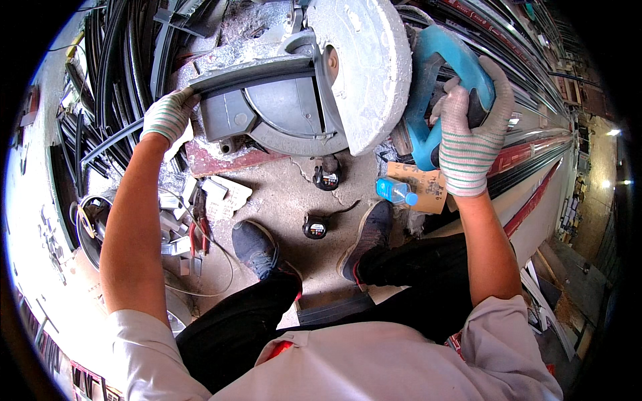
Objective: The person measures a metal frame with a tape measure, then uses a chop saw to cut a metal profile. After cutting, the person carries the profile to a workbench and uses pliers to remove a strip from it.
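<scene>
A mitre saw (281,107) with a grey base stands in front of me. My left hand (168,117), in a striped white glove, is closed on the left end of a dark metal profile (251,79) lying along the back of the saw base. The profile's right end reaches the large dusty round blade guard (371,73). My right hand (471,130), also gloved, wraps round the blue saw handle (445,43) to the right of the guard. Whether a finger presses a trigger is hidden. The blade's cutting edge cannot be made out.
Two tape measures (315,226) lie on the floor near my shoes. A blue-capped bottle (396,192) rests by a cardboard piece (428,184). Red-handled pliers (199,234) and offcuts are at left. Dark strips (120,67) pile up left; long profiles (528,150) run along the right.
</scene>
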Tool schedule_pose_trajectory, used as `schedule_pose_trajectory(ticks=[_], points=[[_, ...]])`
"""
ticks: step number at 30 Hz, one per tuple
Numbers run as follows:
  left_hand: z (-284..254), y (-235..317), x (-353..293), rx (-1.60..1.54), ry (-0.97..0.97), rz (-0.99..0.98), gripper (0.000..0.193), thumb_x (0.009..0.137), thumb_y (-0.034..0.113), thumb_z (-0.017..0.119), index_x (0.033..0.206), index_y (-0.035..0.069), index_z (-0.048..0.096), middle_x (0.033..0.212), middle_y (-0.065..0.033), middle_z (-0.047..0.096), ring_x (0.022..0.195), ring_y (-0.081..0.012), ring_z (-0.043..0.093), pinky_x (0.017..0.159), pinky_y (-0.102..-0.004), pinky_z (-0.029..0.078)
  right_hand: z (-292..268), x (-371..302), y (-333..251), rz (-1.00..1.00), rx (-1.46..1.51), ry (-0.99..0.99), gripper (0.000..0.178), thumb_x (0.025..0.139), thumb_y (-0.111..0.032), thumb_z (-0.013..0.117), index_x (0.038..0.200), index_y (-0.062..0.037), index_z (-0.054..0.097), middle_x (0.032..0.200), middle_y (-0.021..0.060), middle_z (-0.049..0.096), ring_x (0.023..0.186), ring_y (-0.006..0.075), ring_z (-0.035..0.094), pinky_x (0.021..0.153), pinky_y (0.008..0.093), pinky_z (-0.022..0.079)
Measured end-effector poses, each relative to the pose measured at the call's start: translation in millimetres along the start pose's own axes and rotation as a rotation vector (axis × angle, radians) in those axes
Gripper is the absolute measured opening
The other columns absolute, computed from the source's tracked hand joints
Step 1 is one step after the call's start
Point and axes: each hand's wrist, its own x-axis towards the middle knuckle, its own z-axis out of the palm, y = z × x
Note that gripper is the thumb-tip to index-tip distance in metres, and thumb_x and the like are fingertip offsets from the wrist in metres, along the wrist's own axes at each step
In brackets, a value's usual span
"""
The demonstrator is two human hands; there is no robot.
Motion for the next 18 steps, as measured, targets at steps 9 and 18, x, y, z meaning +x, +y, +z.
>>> schedule_pose_trajectory(ticks=[9,18], points=[[2.3,-3.3,-0.1,0.000,0.033,0.035,0.031,0.101,0.033,0.059,0.118,0.010,0.071,0.107,-0.0174,0.070,0.100,-0.0405,0.065,0.086,-0.0415,0.051,1.3,-1.8,1.6,-0.005,0.027,0.013,0.049,0.097,-0.016,0.063,0.141,-0.0061,0.042,0.094,0.0026,0.057,0.073,0.0078,0.059,0.073,0.0261,0.055],[4.7,-5.7,1.0,0.006,0.031,0.010,0.031,0.100,0.033,0.059,0.119,0.010,0.070,0.111,-0.0174,0.070,0.103,-0.0400,0.065,0.088,-0.0411,0.051,-0.3,-2.5,5.5,-0.038,-0.026,0.018,0.050,0.096,-0.013,0.064,0.140,-0.0061,0.043,0.102,0.0048,0.055,0.078,0.0085,0.058,0.077,0.0266,0.054]])
